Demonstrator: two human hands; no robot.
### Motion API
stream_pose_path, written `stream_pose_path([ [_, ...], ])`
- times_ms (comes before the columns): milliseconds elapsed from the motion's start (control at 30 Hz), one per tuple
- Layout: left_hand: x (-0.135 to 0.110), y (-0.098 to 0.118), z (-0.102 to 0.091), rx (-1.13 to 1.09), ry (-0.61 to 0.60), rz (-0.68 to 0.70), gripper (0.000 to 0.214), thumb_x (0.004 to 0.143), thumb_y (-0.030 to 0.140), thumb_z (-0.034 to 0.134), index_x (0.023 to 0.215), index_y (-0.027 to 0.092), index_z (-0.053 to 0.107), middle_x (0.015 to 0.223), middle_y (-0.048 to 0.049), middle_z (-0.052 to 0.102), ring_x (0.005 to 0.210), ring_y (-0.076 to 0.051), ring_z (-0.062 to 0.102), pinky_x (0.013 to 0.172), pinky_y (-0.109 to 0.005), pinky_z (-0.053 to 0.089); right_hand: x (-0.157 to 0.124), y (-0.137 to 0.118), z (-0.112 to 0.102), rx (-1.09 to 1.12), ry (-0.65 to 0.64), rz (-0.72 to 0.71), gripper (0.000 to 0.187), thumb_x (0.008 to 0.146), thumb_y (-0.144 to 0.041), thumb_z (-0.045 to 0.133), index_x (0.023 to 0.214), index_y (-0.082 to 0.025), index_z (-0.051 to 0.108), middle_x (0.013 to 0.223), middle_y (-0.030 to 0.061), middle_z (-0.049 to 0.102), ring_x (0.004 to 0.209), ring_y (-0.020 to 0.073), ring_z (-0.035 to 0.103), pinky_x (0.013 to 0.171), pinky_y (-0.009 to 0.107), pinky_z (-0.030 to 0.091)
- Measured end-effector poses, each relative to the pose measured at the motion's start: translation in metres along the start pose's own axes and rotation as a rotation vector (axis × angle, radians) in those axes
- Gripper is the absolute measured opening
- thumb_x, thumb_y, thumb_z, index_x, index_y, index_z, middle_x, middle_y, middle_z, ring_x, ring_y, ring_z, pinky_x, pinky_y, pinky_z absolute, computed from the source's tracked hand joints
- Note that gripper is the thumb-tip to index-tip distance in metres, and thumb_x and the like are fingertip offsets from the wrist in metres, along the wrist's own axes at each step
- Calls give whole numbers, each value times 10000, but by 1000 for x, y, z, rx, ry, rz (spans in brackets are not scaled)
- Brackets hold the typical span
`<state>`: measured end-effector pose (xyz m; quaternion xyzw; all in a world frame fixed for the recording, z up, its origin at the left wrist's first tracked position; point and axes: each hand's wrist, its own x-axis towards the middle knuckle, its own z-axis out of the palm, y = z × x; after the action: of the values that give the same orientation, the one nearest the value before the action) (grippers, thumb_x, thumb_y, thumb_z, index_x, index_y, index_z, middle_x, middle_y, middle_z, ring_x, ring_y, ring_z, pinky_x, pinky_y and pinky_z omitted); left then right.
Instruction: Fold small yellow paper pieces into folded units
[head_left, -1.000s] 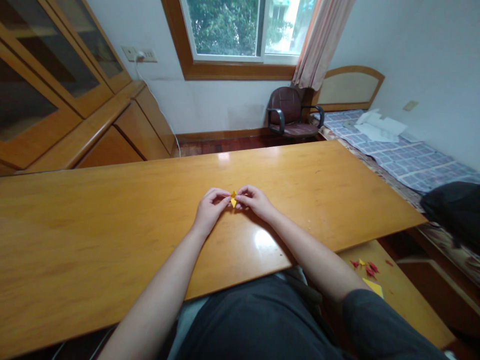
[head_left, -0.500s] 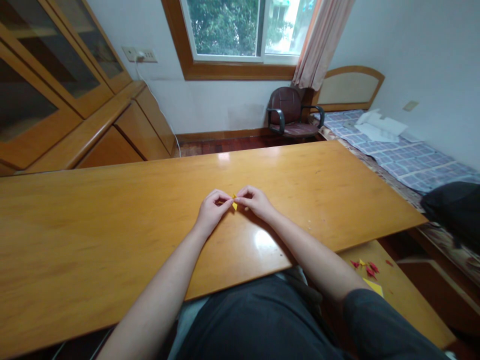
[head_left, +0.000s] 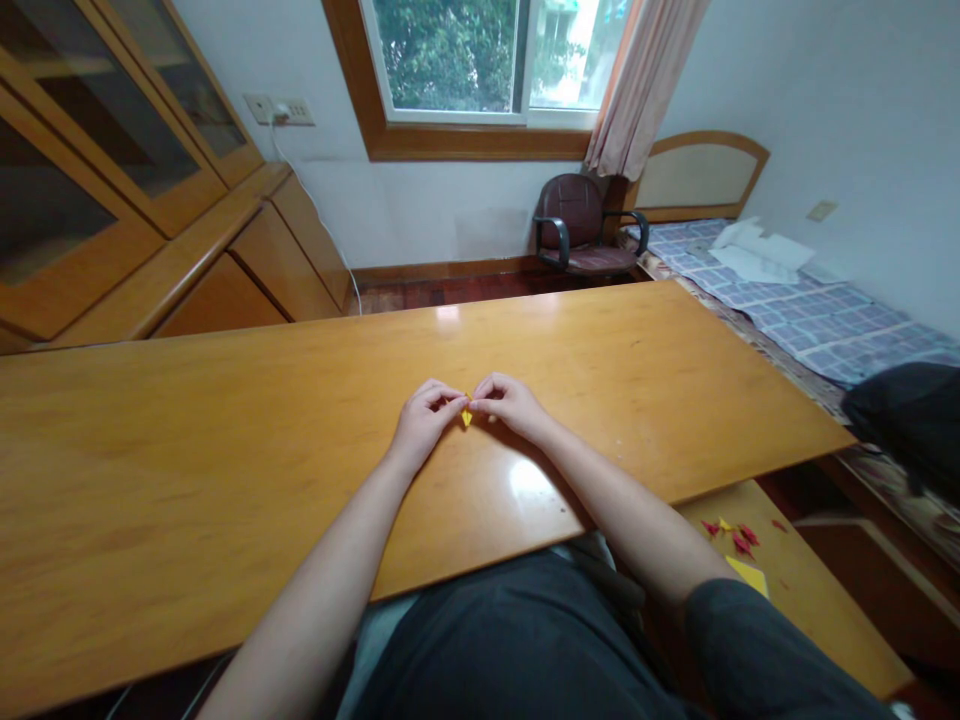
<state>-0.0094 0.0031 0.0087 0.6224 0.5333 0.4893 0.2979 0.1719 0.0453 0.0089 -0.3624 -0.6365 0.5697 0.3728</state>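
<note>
A small folded piece of yellow paper is pinched between my two hands, just above the wooden table. My left hand grips its left side with thumb and forefinger closed. From the other side my right hand pinches it the same way, fingertips almost meeting the left ones. A pointed end of the paper hangs down below the fingertips. The fingers cover most of its upper part, so its full shape is hidden.
On a lower board at the right lie several small red folded paper pieces, a small yellow one and a flat yellow sheet. Beyond the table stand a dark red armchair, a bed and a wooden cabinet.
The yellow paper has tilted slightly between my fingertips, its lower point now a little lower and further left. Both hands stay in nearly the same place.
</note>
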Motion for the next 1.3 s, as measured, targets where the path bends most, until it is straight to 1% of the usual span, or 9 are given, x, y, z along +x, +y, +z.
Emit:
stream_pose_path([
  [267,-2,-2,1,-14,-8,-7,186,776,381,698,757,197,697,768,-18,627,747,-166,589,699,-280,457,0,1,1,-13,-19,6,242,701,-351,748,716,-155,607,688,-2,618,607,111,570,548,215,444],
  [367,-2,-3,2,-76,28,-83,205,774,387,698,775,184,667,750,-9,636,710,-150,588,676,-262,460,1,2,1,26,-14,51,267,715,-374,744,802,-163,606,679,-15,615,581,105,571,519,206,433],
  [467,-2,-2,3,-170,41,-167,228,774,396,692,808,177,636,688,8,622,626,-130,574,600,-241,450,1,2,2,100,-7,83,338,710,-390,753,921,-177,597,762,-9,633,569,93,566,495,199,433],
  [600,-2,1,2,-304,55,-222,270,748,409,708,824,179,588,661,18,614,582,-117,579,555,-225,454,2,1,4,105,24,55,406,682,-387,786,982,-188,599,879,17,644,662,103,585,547,210,475],
  [700,-2,3,2,-361,62,-252,300,733,423,712,832,183,562,694,13,635,584,-116,595,558,-228,469,3,3,4,107,25,41,399,692,-400,784,981,-183,615,890,26,665,732,118,599,596,213,482],
  [933,-1,0,3,-397,-4,-279,312,740,444,700,820,182,552,695,-1,661,579,-120,604,571,-241,475,3,3,2,145,-27,106,344,721,-473,733,811,-155,639,683,-14,647,590,96,539,555,211,402],
  [1067,-1,-1,3,-333,-21,-287,282,751,428,692,805,186,558,641,16,631,525,-108,553,516,-221,424,2,1,2,138,-11,97,339,747,-488,695,797,-159,628,673,-18,638,576,94,522,549,214,388],
  [1200,-1,0,4,-223,-24,-232,266,774,435,684,782,195,568,547,53,535,476,-103,489,474,-216,367,1,1,2,43,-19,50,325,776,-483,667,776,-161,631,650,-25,604,570,97,498,558,223,383],
  [1300,-2,1,5,-181,-21,-218,277,772,445,689,758,195,569,548,49,533,484,-106,492,476,-219,366,0,1,2,-12,-19,22,316,789,-479,653,771,-163,640,638,-28,581,579,103,491,561,226,377],
])
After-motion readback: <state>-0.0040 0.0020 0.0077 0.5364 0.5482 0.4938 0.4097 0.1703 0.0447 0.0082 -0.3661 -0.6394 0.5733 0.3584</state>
